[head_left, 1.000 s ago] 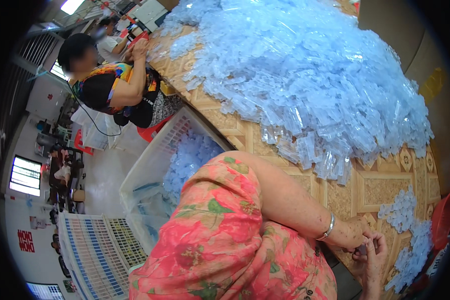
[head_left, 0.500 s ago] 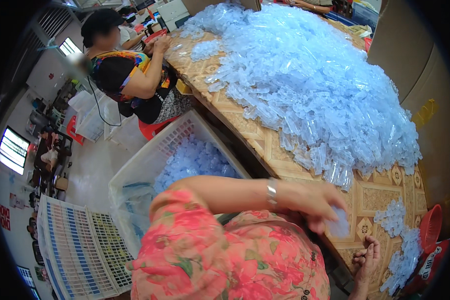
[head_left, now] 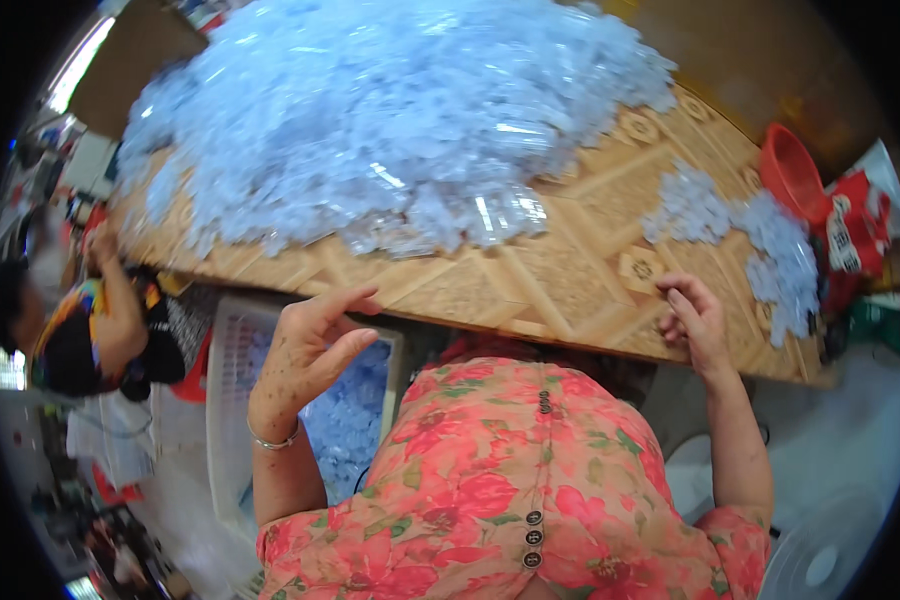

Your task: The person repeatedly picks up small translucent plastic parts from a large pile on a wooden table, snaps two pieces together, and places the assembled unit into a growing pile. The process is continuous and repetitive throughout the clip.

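Observation:
My left hand is raised over the crate's edge by the table, thumb and fingers spread, with nothing visible between them. Below it, a white plastic crate holds bluish, clear plastic pieces. Over the table's near edge on the right, my right hand has loosely bent fingers with gaps between them. No piece shows in it. A big heap of clear bluish plastic pieces covers much of the patterned table. Two smaller clusters, one nearer and one farther right, lie beyond my right hand.
A red plastic bowl tilts at the table's right end, beside a red printed bag. Cardboard stands along the far right side. At the left, another person sits by the table. A round fan-like object is at lower right.
The view has swung right. My left hand has drawn back from the table to above the crate, and the pale piece it held is gone. My right hand stays near the table edge.

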Motion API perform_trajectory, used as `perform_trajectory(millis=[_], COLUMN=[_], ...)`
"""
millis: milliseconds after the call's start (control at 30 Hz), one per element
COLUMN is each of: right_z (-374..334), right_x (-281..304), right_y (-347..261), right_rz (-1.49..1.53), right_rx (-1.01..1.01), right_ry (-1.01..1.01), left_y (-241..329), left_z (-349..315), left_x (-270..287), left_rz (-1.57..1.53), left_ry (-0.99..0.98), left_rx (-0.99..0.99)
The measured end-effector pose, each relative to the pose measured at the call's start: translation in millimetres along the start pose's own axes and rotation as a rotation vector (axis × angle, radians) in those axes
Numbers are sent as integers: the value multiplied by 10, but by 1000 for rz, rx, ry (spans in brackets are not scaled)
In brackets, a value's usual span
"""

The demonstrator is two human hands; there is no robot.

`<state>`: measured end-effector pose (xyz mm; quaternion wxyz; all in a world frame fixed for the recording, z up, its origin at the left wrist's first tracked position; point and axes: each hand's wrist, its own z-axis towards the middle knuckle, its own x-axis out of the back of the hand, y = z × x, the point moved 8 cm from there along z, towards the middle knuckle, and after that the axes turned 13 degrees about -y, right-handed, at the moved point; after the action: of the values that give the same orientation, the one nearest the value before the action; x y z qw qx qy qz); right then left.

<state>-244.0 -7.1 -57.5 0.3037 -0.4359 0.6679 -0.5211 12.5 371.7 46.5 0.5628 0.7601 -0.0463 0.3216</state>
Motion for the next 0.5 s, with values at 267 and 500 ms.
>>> perform_trajectory(millis=[267,500], right_z=[-123,-105], right_x=[-43,24], right_y=[-6,-154], right_rz=[10,68], right_rx=[45,-70], right_ry=[118,171], left_y=[958,1247], left_z=[1407,2122], left_x=[-785,-1340], left_rz=[-13,-228], left_ry=[-208,-369], left_rx=[-448,-482])
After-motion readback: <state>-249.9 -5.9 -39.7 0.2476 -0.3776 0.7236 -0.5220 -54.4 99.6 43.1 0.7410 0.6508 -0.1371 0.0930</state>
